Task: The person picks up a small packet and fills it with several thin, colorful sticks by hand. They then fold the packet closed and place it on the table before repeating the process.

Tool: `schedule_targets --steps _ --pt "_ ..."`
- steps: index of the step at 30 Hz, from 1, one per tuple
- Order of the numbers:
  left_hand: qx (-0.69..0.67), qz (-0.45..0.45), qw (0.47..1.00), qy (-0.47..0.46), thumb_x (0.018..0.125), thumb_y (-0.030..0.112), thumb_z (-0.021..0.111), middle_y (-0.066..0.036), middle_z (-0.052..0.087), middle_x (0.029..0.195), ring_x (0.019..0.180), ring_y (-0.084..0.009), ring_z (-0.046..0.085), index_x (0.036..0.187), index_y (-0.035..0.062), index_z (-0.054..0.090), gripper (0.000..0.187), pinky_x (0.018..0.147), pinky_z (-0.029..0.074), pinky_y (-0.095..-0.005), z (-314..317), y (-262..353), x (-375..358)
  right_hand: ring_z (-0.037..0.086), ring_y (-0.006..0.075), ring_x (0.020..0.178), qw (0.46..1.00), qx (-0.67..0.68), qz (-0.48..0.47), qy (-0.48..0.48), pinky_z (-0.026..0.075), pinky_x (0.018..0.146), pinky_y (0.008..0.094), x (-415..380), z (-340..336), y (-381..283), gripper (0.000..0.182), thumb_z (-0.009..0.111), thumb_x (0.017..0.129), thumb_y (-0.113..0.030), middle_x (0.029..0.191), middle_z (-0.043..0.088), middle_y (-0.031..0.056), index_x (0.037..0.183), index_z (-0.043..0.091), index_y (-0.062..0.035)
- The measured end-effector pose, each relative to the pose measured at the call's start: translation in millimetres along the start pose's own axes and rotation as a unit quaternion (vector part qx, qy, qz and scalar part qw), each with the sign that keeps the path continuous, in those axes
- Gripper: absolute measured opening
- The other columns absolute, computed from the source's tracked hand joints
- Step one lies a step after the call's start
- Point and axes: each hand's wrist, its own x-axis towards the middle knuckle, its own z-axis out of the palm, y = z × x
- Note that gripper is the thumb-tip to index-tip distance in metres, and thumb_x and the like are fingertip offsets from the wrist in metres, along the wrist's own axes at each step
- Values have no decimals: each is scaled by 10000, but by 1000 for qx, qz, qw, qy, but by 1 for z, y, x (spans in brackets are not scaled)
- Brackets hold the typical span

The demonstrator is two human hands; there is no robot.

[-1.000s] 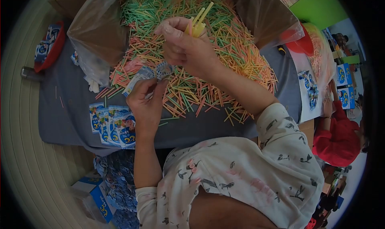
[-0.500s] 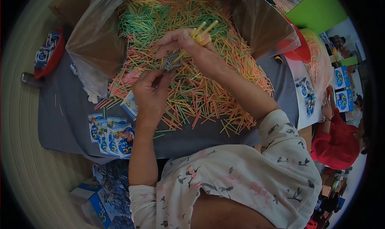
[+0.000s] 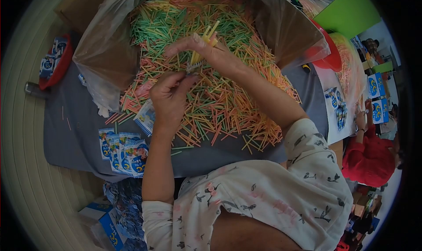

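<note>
My left hand (image 3: 169, 95) pinches the edge of a small packet (image 3: 193, 67) between thumb and fingertips, its mouth turned upward. Above it, my right hand (image 3: 213, 53) is closed around a few yellow candy sticks (image 3: 212, 33), whose upper ends stick out past the fingers. The sticks' lower ends run down to the packet's mouth. Both hands are over a large heap of green, pink, orange and yellow sticks (image 3: 228, 106). Beside my left wrist lies a blue and white packet (image 3: 146, 117). Several printed packets (image 3: 127, 154) overlap near the table's front left.
A box lined with clear plastic (image 3: 103, 53) opens onto the grey-covered table (image 3: 74, 137). A red basket (image 3: 66, 60) of packets is at the far left, near a metal cylinder (image 3: 35, 90). On the right, a person in red (image 3: 369, 158) works by blue boxes (image 3: 378, 110).
My right hand has shifted slightly left, bringing the yellow sticks more upright over the packet. The left hand and packet have moved only a little.
</note>
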Motion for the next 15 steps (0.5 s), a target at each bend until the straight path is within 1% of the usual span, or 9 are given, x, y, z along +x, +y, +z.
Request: schedule_targets --steps 1,4,7,10,11,13,14,15 --pt "-7 7 1000 1 859 -54 718 -54 672 926 800 -99 614 965 -56 701 108 720 489 -232 0 -7 2 626 229 1061 998 -30 46 3 480 953 376 1 -3 1 660 381 1020 -572 1070 701 137 1141 713 -15" --pt "-36 20 999 -2 865 -42 720 -45 674 918 803 -91 607 981 -52 700 119 721 488 -235 1 -3 9 623 231 1119 998 -23 50 -42 467 992 383 0 -3 -4 554 405 1043 -484 1138 692 117 1114 717 -33" --pt "-70 6 997 -4 875 -26 718 -32 675 911 793 -77 595 998 -47 699 126 705 484 -228 5 0 11 620 206 1109 993 11 55 -108 477 970 368 0 -2 -8 542 462 1016 -492 1188 669 111 1237 661 -39" --pt "-76 -29 997 8 891 1 714 -24 684 924 786 -64 595 1011 -40 699 128 689 480 -215 4 0 12 611 205 1112 998 59 6 31 468 979 361 3 -3 -11 557 488 1002 -475 1222 647 109 1357 572 -54" --pt "-74 -44 996 15 896 11 713 -23 688 932 785 -60 598 1014 -37 699 129 684 479 -210 2 -1 12 605 201 1117 998 60 -12 35 464 985 362 4 -2 -15 543 482 1008 -451 1225 645 105 1378 549 -60" --pt "-90 -27 996 13 912 24 697 -20 691 930 783 -56 600 1015 -32 701 117 681 477 -205 -1 -4 11 594 193 1126 996 61 -48 46 456 997 363 4 1 -24 520 469 1019 -402 1232 640 98 1421 503 -74" --pt "-99 -20 995 10 920 30 690 -19 692 928 782 -53 601 1015 -30 702 113 679 476 -202 -1 -7 11 578 190 1138 999 42 -17 -25 448 1003 378 0 6 -21 455 476 1028 -360 1224 645 90 1372 559 -72" --pt "-96 -11 995 9 919 18 678 -32 696 919 793 -71 616 1010 -36 699 108 699 490 -222 -2 -13 10 575 189 1138 995 -36 -44 -88 450 998 377 -2 11 -12 429 478 1032 -346 1230 644 85 1344 584 -70"
